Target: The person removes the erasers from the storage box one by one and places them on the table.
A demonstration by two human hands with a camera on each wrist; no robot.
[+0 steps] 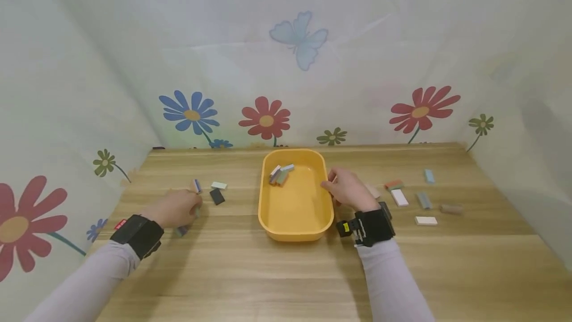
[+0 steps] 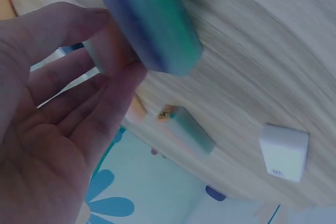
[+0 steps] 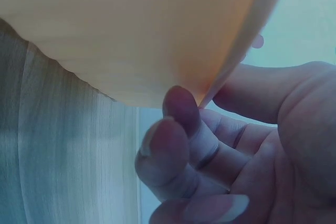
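Note:
My left hand (image 1: pixel 176 206) is low over the left side of the table. In the left wrist view its thumb and fingers pinch a small orange-and-pale-green block (image 2: pixel 111 48), possibly an eraser. A purple-and-green block (image 2: pixel 157 22) is close against those fingertips and partly covers it. My right hand (image 1: pixel 350 190) grips the right rim of a yellow plastic tub (image 1: pixel 297 236), thumb on one side of the wall and fingers on the other. Several small blocks (image 1: pixel 281 177) lie inside the tub, at its far left.
Near my left hand lie a black block (image 1: pixel 217 196), a pale green block (image 1: pixel 219 185) and an orange-and-blue block (image 1: pixel 196 186). To the right are white blocks (image 1: pixel 399 198), a red-and-green block (image 1: pixel 393 185), a light blue block (image 1: pixel 429 176) and a brown piece (image 1: pixel 451 209).

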